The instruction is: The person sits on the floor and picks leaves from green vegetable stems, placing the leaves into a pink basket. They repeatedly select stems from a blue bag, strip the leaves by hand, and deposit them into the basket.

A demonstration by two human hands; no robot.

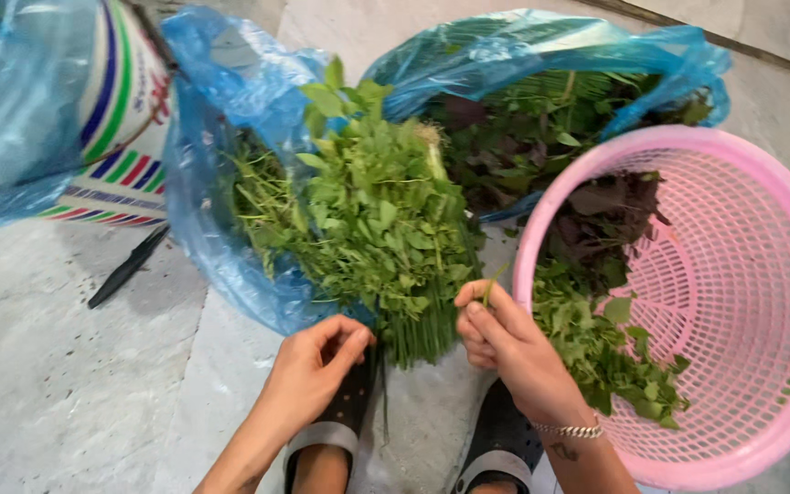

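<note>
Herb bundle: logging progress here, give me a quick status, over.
Left hand pinching stem ends of herb bundle. Right hand holding one green stem. Pink basket part filled, close at right.

Left hand (317, 366) curled at stem ends of big green herb bunch (381, 229), touching it. Right hand (505, 343) pinching a thin green stem (494, 282) between thumb and fingers, bracelet (571, 429) on wrist. Herb bunch lying on blue plastic bag (221, 183). Pink basket (733, 302) at right, tilted, green and purple leaves inside. Second blue bag (550, 50) of herbs far. Black slippers (505, 439) near.
</note>
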